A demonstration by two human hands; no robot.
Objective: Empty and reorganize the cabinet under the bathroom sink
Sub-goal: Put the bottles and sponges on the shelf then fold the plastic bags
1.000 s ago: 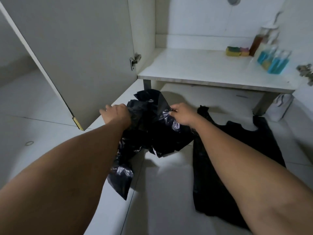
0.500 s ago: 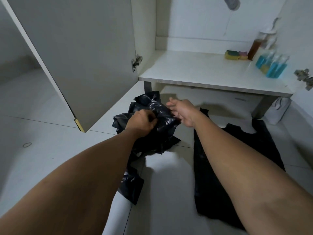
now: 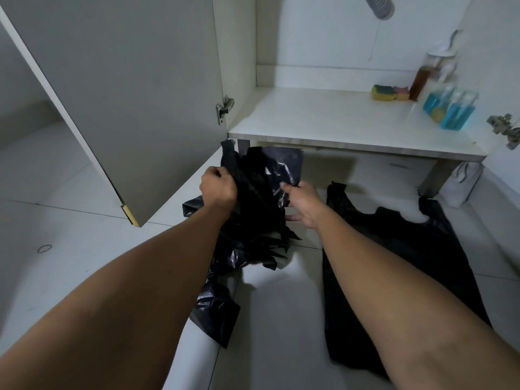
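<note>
A crumpled black plastic bag (image 3: 261,204) hangs above the white floor tiles in front of the open cabinet. My left hand (image 3: 218,188) grips its left edge with curled fingers. My right hand (image 3: 302,202) holds its right side, thumb on top and fingers underneath. A second black bag (image 3: 394,249) lies flat on the floor to the right. The cabinet's white bottom shelf (image 3: 323,119) shows behind the hands.
The grey cabinet door (image 3: 126,94) stands open at left. At the shelf's back right stand blue-liquid bottles (image 3: 450,111), an amber bottle (image 3: 422,80) and sponges (image 3: 389,92). A white bag (image 3: 464,184) leans by the cabinet's right leg. A drain hose (image 3: 378,5) hangs at top.
My left hand has moved back to the bag's left edge and both hands have lifted and spread the bag upward; one second ago it was bunched lower.
</note>
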